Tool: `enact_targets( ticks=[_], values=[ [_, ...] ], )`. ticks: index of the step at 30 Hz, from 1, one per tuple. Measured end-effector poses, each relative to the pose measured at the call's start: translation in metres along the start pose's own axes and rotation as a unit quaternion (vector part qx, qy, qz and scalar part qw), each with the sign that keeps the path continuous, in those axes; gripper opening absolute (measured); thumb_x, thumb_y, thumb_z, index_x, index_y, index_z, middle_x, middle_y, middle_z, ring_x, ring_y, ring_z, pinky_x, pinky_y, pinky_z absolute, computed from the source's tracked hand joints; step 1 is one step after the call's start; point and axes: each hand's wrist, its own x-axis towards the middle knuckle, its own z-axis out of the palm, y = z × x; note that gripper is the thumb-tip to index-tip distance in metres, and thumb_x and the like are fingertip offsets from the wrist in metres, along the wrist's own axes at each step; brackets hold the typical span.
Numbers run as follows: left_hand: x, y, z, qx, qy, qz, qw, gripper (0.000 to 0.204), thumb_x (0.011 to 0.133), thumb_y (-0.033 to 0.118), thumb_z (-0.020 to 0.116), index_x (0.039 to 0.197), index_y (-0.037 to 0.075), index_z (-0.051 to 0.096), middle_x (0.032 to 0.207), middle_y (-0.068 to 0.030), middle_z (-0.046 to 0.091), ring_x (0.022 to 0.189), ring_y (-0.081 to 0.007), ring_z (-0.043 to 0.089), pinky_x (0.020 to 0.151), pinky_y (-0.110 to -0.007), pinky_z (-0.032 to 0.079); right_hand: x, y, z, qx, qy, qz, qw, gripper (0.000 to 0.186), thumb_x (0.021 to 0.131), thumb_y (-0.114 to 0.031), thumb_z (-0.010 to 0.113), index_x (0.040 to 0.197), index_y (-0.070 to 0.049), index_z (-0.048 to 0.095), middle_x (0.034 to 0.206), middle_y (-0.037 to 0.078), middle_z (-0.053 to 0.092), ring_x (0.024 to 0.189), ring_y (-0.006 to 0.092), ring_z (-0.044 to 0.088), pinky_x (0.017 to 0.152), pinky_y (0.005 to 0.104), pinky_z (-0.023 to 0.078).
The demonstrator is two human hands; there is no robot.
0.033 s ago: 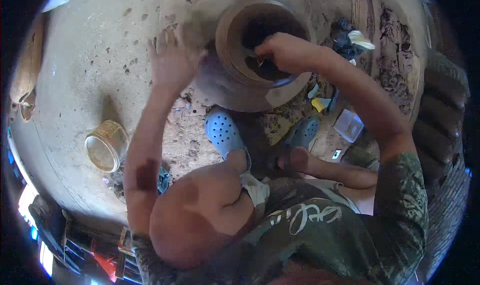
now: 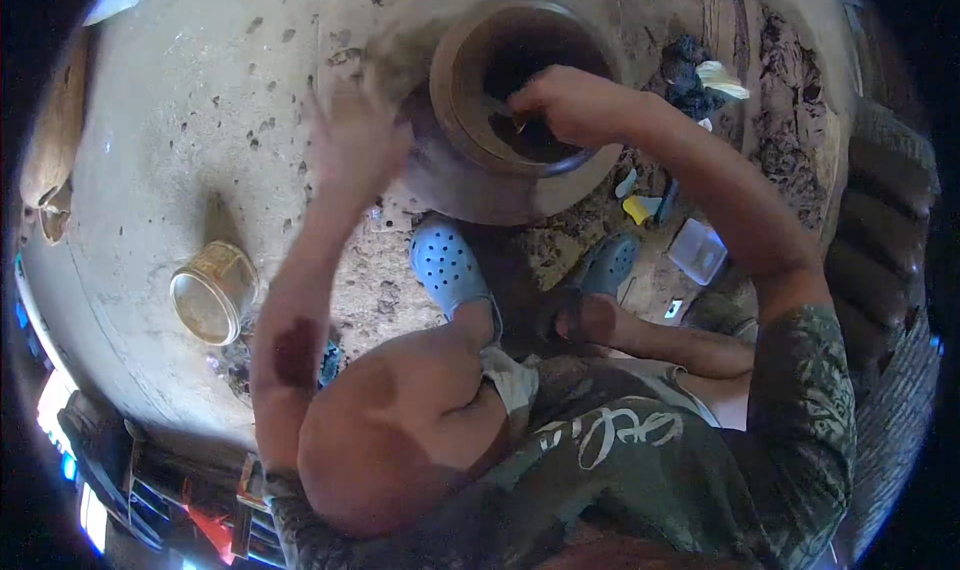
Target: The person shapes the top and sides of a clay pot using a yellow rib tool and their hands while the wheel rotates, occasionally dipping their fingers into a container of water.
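Observation:
A round brown clay pot with a wide mouth stands on a round wheel at the top middle. My right hand reaches over the rim from the right, its fingers curled together inside the mouth. A small yellowish bit shows at the fingertips, but what they hold is too dark to make out. To the left of the pot, beside the wheel's edge, my left hand hovers with nothing in it. Motion blurs its fingers, though the thumb stands apart from them.
A clay-stained plastic bucket stands at the left. Blue clogs are on my feet, close to the wheel. Right of the pot lie a dark crumpled heap, a yellow scrap and a clear plastic tub. Dark ridged shapes line the right edge.
My left hand and forearm have swung slightly to the right and toward me, and the fingers are more blurred. My right hand stays in the pot's mouth.

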Motion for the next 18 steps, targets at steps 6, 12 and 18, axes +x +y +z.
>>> enact_targets(
  ticks=[6, 12, 18],
  values=[
    [-0.062, 0.103, -0.046, -0.117, -0.211, 0.094, 0.966, 0.104, 0.086, 0.062, 0.068, 0.151, -0.015, 0.038, 0.150, -0.0382, 0.045, 0.144, -0.0564, 0.036, 0.124, -0.066, 0.014, 0.005, 0.005, 0.000, -0.054, -0.047, 0.021, 0.997, 0.051, 0.075, 0.009, 0.055, 0.120, -0.005, 0.073, 0.105, 0.026, 0.073, 0.103, 0.0446, 0.070, 0.091, 0.0494, 0.055],
    [0.000, 0.010, 0.004, 0.013, -0.009, 0.042, 0.999, 0.106, 0.086, 0.062, 0.069, 0.159, -0.005, 0.031, 0.161, -0.0312, 0.035, 0.151, -0.0472, 0.031, 0.124, -0.067, 0.015, 0.024, 0.004, -0.001, -0.075, -0.054, -0.006, 0.996, 0.053, 0.075, 0.008, 0.055, 0.123, -0.004, 0.072, 0.106, 0.026, 0.073, 0.103, 0.0443, 0.070, 0.092, 0.0487, 0.055],
    [-0.015, 0.047, -0.011, -0.006, -0.162, -0.001, 0.987, 0.103, 0.084, 0.059, 0.074, 0.154, -0.007, 0.037, 0.160, -0.0281, 0.039, 0.151, -0.0454, 0.033, 0.123, -0.067, 0.017, 0.013, 0.007, -0.016, -0.049, -0.050, -0.015, 0.997, 0.052, 0.074, 0.007, 0.056, 0.122, -0.002, 0.072, 0.107, 0.027, 0.073, 0.103, 0.0451, 0.070, 0.092, 0.0493, 0.055]
  ],
)
